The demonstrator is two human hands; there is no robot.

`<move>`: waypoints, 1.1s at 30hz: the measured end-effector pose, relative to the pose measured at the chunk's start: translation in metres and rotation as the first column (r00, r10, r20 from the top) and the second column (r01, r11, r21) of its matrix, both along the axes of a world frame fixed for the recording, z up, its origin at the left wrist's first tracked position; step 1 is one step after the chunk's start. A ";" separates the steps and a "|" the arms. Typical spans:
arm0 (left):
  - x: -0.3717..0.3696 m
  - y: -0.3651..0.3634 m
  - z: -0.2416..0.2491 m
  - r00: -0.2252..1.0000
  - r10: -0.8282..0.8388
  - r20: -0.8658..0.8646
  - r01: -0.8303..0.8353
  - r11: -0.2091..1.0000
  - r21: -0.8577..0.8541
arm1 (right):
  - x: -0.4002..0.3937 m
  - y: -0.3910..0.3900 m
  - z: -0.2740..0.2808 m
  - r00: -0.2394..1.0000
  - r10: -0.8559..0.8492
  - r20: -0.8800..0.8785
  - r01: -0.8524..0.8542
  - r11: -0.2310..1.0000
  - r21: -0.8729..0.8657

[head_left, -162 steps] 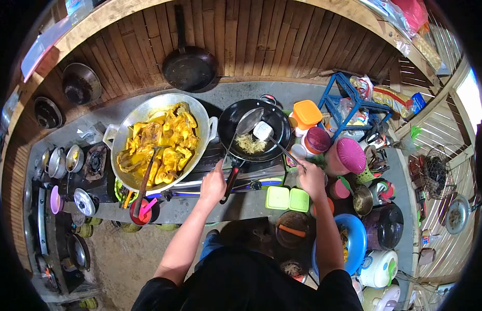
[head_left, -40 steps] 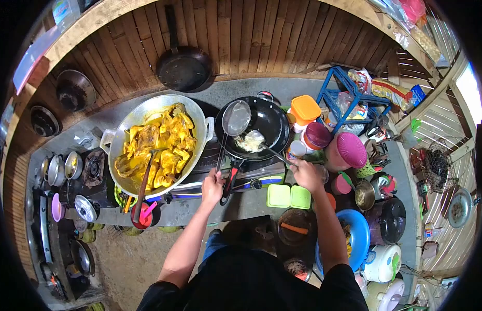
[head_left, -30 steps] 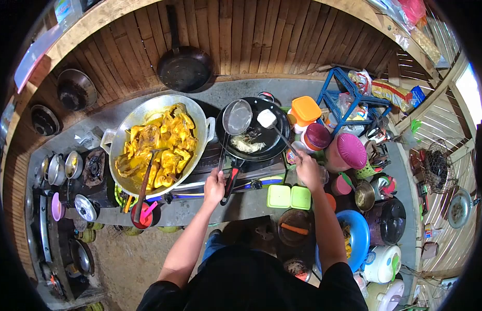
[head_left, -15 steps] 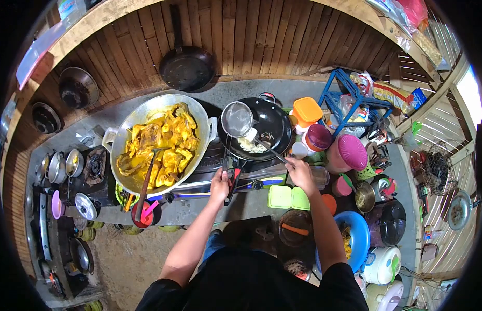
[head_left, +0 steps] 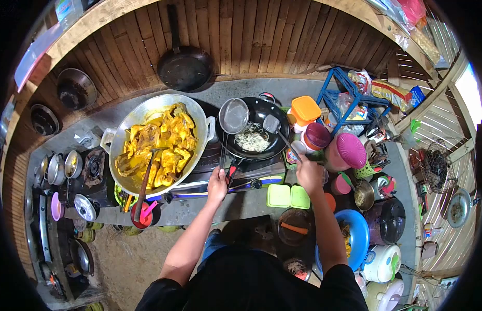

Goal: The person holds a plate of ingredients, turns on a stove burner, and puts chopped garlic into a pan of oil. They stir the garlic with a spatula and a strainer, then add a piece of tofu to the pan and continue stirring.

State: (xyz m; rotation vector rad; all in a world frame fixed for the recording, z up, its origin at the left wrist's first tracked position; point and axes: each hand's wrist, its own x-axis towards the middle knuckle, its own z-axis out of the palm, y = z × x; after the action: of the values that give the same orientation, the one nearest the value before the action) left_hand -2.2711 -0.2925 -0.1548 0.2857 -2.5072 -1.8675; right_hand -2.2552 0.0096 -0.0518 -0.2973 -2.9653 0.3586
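Right, my left hand [head_left: 217, 186] is closed round the strainer [head_left: 234, 116] handle, mesh over the wok's [head_left: 276, 142] left rim; right hand [head_left: 309, 174] grips the spatula [head_left: 271, 124], blade inside, open black surface above the shreds [head_left: 252, 139].

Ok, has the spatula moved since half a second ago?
Yes: against the black wok, the spatula has gone right and toward the back wall, off the pale shreds.
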 end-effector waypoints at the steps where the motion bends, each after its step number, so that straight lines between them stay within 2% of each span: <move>1: -0.001 -0.001 -0.002 0.999 0.013 -0.030 -0.014 0.999 -0.043 | 0.001 -0.002 0.002 1.000 0.002 0.000 -0.002 1.000 -0.001; 4: 0.000 -0.003 0.001 0.998 0.064 -0.013 -0.065 0.993 -0.099 | 0.002 -0.003 -0.004 0.995 0.004 0.096 0.000 0.999 -0.039; 6: -0.002 -0.005 0.001 0.997 0.064 -0.042 -0.067 0.995 -0.080 | 0.002 0.002 -0.017 0.993 0.111 -0.033 -0.116 0.970 -0.214; 7: -0.003 -0.006 0.001 0.996 0.063 -0.070 -0.067 0.996 -0.060 | 0.003 0.003 -0.017 0.993 0.110 -0.032 -0.114 0.970 -0.215; 9: -0.003 -0.006 0.001 0.995 0.060 -0.073 -0.064 0.997 -0.049 | 0.005 0.003 -0.013 0.988 0.148 -0.043 -0.154 0.934 -0.321; 13: -0.005 -0.006 0.002 0.997 0.056 -0.056 -0.055 0.998 0.017 | 0.001 0.006 -0.014 0.977 0.127 -0.171 -0.179 0.925 -0.335; 15: -0.006 -0.007 0.001 0.995 0.070 -0.075 -0.070 0.998 -0.004 | -0.004 0.005 -0.008 0.996 -0.010 -0.089 -0.021 0.941 -0.337; 16: -0.005 -0.007 0.000 0.993 0.078 -0.094 -0.081 0.996 -0.024 | -0.009 0.006 -0.010 0.996 -0.010 -0.088 -0.020 0.941 -0.337; 18: -0.004 -0.006 0.001 0.993 0.082 -0.085 -0.085 0.996 -0.030 | -0.021 0.009 -0.017 0.997 -0.022 -0.067 0.006 0.974 -0.225; 22: -0.004 -0.003 0.002 0.993 0.090 -0.071 -0.094 0.993 -0.066 | -0.043 0.001 -0.029 0.999 -0.052 0.011 0.054 0.981 -0.188; 28: -0.005 -0.001 0.009 0.995 0.085 -0.050 -0.090 0.990 -0.107 | -0.059 -0.002 -0.055 0.990 0.089 -0.111 -0.126 0.910 -0.394; 33: -0.005 0.000 0.013 0.996 0.075 -0.045 -0.079 0.991 -0.104 | -0.033 0.020 -0.041 0.975 0.201 -0.094 -0.222 0.877 -0.426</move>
State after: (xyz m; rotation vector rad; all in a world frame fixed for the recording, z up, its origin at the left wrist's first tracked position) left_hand -2.2760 -0.2929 -0.1417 0.3341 -2.5193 -1.6888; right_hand -2.2878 0.0296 -0.0924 -0.0021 -2.8439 1.0456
